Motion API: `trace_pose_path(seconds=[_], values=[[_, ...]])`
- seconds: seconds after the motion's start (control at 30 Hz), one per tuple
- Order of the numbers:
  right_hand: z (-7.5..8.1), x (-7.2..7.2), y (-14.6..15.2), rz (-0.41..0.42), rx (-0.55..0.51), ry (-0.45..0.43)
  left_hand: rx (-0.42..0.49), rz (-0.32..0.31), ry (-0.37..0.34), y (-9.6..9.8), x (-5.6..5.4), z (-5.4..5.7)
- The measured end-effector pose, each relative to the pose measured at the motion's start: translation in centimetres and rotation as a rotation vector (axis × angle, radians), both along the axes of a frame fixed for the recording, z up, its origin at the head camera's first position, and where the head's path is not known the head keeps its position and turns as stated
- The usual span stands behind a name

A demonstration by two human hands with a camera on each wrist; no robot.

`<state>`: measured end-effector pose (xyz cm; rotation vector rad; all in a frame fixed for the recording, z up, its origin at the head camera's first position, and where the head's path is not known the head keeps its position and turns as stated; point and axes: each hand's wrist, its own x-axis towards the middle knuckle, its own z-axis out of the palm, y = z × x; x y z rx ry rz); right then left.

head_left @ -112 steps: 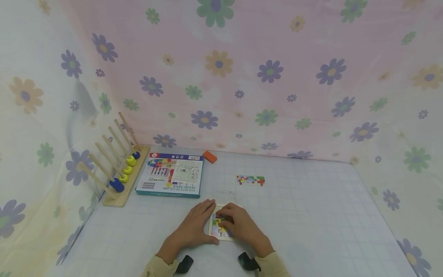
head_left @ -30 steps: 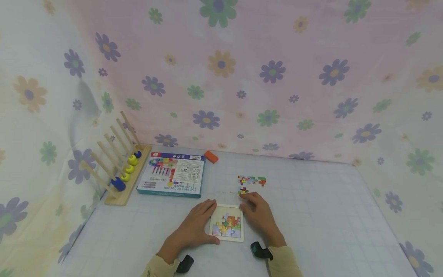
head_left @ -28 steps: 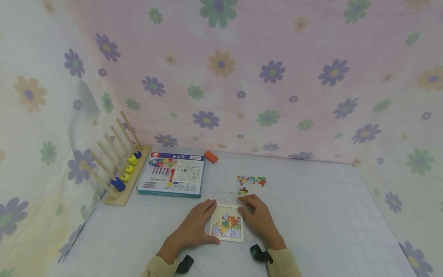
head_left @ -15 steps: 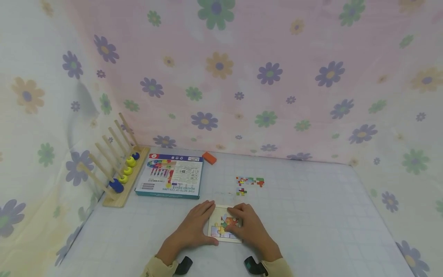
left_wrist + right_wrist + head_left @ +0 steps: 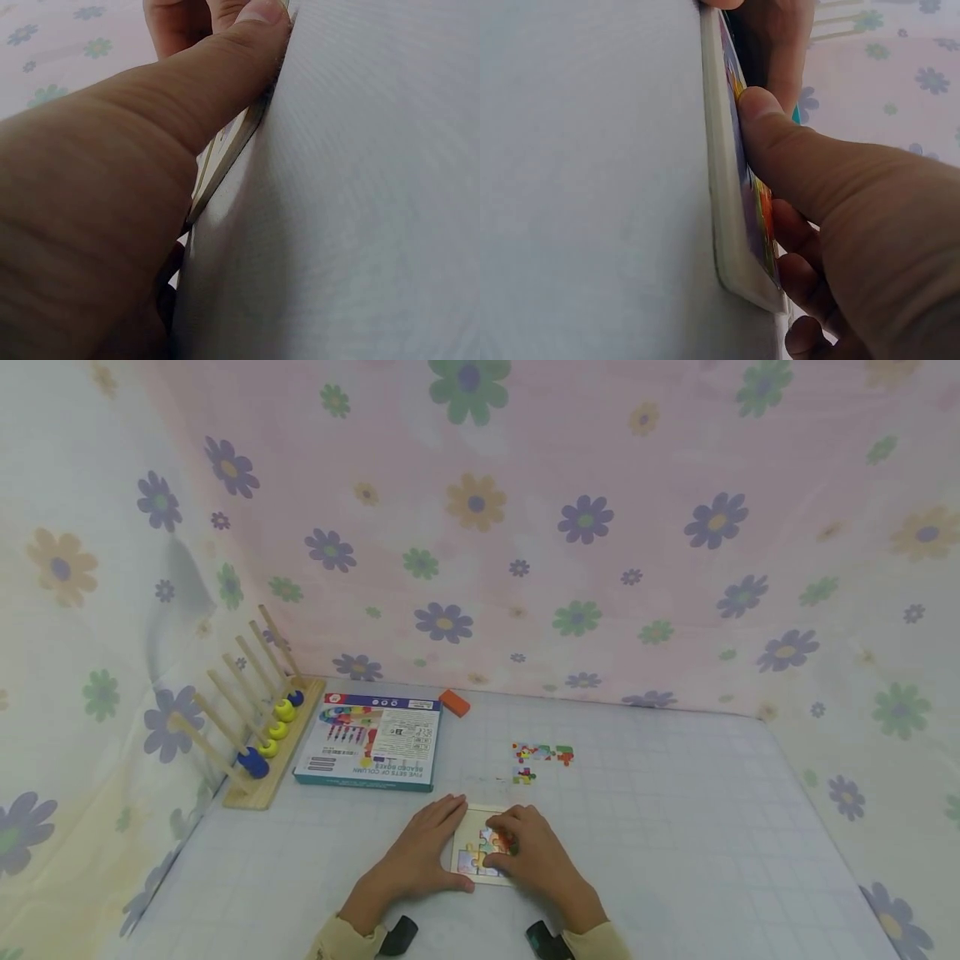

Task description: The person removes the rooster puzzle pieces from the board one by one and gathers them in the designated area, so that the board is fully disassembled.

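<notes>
A small square puzzle tray (image 5: 466, 835) with a pale frame lies on the cloth before me, part of its bright picture filled with interlocking pieces. My left hand (image 5: 422, 850) holds the tray's left side, its fingers along the upper left and its thumb at the lower left corner. Over the tray's right half, my right hand (image 5: 536, 853) pinches a red and green puzzle piece (image 5: 513, 843), mostly hidden by the fingers. The right wrist view shows the thumb on the printed surface (image 5: 754, 196) and the other fingers curled at its far side.
Beyond the tray lie a row of loose puzzle pieces (image 5: 543, 752) and a single piece (image 5: 523, 775). A flat toy box (image 5: 367, 742) stands at the left, an orange block (image 5: 454, 702) behind it. Farther left is a wooden peg rack (image 5: 273, 752) with blue and yellow beads.
A loose piece now lies below the row on the cloth. My right hand has left it, moved back over the tray and taken hold of a piece there. The left hand has stayed put.
</notes>
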<state>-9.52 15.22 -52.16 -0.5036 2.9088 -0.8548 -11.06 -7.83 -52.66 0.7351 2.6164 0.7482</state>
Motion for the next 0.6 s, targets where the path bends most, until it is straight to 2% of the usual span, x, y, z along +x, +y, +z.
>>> trace_pose_path(seconds=[0.27,0.6], values=[[0.29,0.00,-0.37,-0.021,0.011,-0.027,-0.017,-0.001,0.011,0.04,-0.09,-0.09],[0.78,0.10,-0.32,0.011,-0.063,-0.057,-0.011,0.005,0.014,0.08,0.01,-0.23]])
